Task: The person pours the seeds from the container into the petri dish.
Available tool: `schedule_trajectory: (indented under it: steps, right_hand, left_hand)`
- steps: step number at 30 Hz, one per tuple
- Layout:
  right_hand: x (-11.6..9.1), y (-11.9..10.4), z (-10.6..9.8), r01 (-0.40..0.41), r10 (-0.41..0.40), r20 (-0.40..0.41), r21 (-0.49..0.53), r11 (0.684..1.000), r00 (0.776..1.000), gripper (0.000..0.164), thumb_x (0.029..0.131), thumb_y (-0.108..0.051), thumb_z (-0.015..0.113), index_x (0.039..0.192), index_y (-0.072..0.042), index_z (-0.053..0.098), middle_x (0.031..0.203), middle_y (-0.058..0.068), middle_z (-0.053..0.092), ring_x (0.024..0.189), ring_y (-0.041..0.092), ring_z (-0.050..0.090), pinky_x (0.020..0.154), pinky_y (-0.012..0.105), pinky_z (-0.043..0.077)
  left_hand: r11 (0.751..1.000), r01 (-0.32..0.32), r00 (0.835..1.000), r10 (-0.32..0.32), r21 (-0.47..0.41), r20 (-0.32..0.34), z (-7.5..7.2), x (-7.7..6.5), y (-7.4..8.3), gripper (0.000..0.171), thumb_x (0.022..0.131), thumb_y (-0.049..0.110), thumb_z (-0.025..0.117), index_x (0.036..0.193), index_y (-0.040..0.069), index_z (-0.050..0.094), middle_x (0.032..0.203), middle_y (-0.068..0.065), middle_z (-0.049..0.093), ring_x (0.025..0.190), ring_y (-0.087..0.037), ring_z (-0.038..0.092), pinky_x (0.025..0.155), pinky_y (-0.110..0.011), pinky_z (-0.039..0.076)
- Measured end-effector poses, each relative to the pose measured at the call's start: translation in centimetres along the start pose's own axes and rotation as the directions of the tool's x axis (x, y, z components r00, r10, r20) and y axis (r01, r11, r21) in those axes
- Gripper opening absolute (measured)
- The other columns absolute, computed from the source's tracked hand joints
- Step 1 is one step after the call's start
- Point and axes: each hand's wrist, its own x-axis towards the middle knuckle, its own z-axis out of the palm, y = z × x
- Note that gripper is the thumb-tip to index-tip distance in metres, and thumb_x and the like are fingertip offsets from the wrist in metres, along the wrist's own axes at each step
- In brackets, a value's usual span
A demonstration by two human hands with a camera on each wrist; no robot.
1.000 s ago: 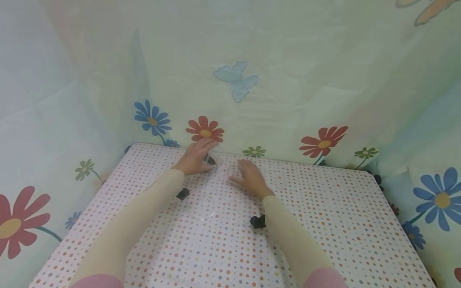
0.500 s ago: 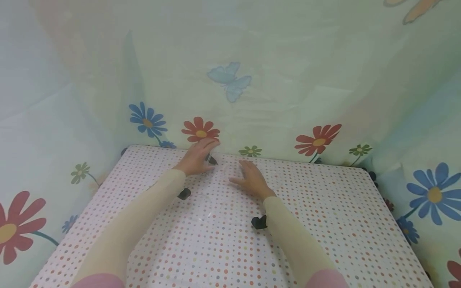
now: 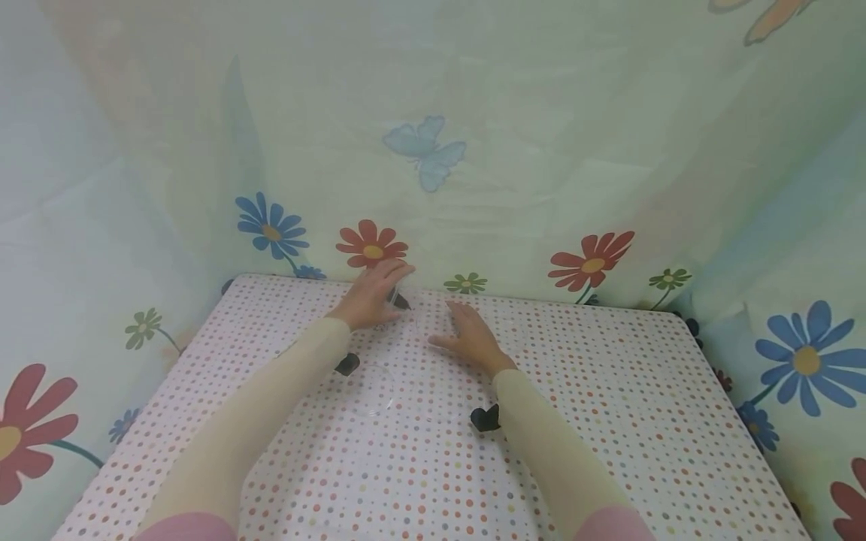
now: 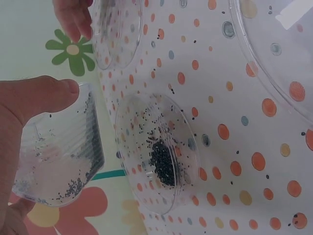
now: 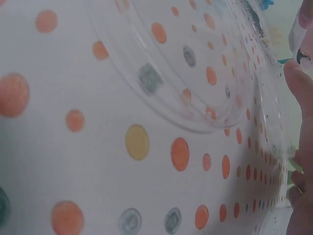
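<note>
Clear plastic at left of left-wrist view: observe tilted container (image 4: 61,157) (dark grains (image 4: 73,187) inside), clamped in fingers of left hand (image 3: 365,299). Locate grain pile (image 4: 164,164) in centre dish (image 4: 138,159) and, upper left, right hand (image 3: 476,340) with thumb apart from fingers, near second dish (image 4: 122,41).

L wrist cam, lg dish (image 4: 276,63) cropped, dark grains (image 4: 164,165), type unclear

The place is looking like a screened-off nook, exact rm type unclear: floral-print sheets (image 3: 528,135) are hanging at back & both sides, showing a butterfly (image 3: 428,154) & daisies (image 3: 592,265); a polka-dot-covered tbl (image 3: 663,421) is standing betw. them.
</note>
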Motion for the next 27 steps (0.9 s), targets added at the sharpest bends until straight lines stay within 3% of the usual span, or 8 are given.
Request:
schedule_trajectory:
  steps: [9, 19, 27]
  right_hand:
    - [-0.3, 0.4, -0.3, 0.038, -0.039, -0.032, -0.03, 0.999, 0.999, 0.092, 0.073, -0.065, 0.059, 0.145, -0.019, 0.024, 0.151, 0.008, 0.026, 0.14, 0.029, 0.02, 0.114, 0.049, 0.018]
    - [-0.5, 1.3, -0.1, 0.027, -0.029, -0.044, -0.042, 0.999, 0.999, 0.094, 0.071, -0.071, 0.056, 0.143, -0.017, 0.029, 0.148, 0.008, 0.03, 0.139, 0.029, 0.023, 0.114, 0.048, 0.018]
    - [-0.8, 1.6, -0.2, 0.046, -0.049, -0.05, -0.072, 0.996, 0.998, 0.09, 0.074, -0.068, 0.055, 0.143, -0.017, 0.029, 0.147, 0.007, 0.032, 0.139, 0.026, 0.023, 0.117, 0.045, 0.004]
  left_hand:
    - [1.0, -0.02, 1.0, 0.02, -0.009, 0.003, 0.1, 0.2, 0.3, 0.086, 0.068, 0.027, 0.08, 0.14, 0.021, 0.034, 0.144, -0.002, 0.036, 0.136, -0.019, 0.028, 0.11, -0.046, 0.029]
    - [1.0, -0.005, 1.0, 0.006, -0.014, 0.016, 0.0, 0.5, 0.7, 0.086, 0.067, 0.024, 0.08, 0.14, 0.021, 0.034, 0.143, 0.001, 0.036, 0.136, -0.018, 0.028, 0.11, -0.045, 0.029]
    - [1.0, 0.0, 0.999, 0.0, -0.011, 0.032, 0.3, 0.8, 1.2, 0.087, 0.067, 0.027, 0.08, 0.14, 0.022, 0.033, 0.144, 0.001, 0.036, 0.136, -0.019, 0.028, 0.11, -0.047, 0.029]
